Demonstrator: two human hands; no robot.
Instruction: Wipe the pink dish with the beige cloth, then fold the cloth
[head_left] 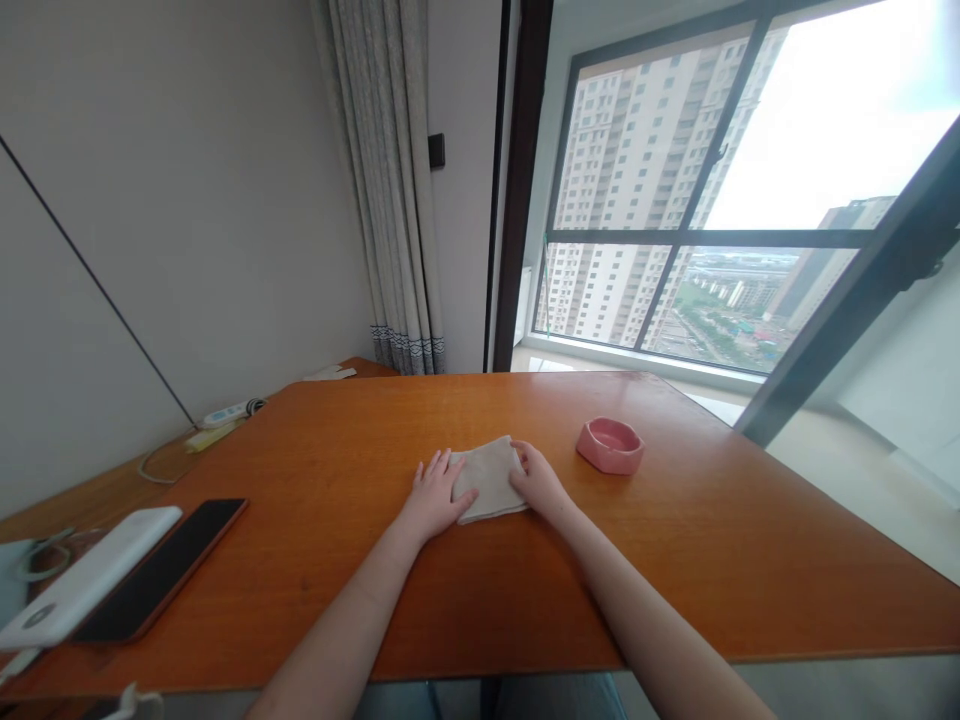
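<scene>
Forearms reaching over the near counter (480, 600) edge; folded beige cloth (491, 478) mid-counter, pinned flat. Left hand (435, 495) open, palm down on its left edge, right hand (536, 480) likewise on the right, no closed grip, apparently to keep the folds from shifting. Pink dish (610, 445) just right; phone (161, 565) and power bank (90, 575) far left.
</scene>
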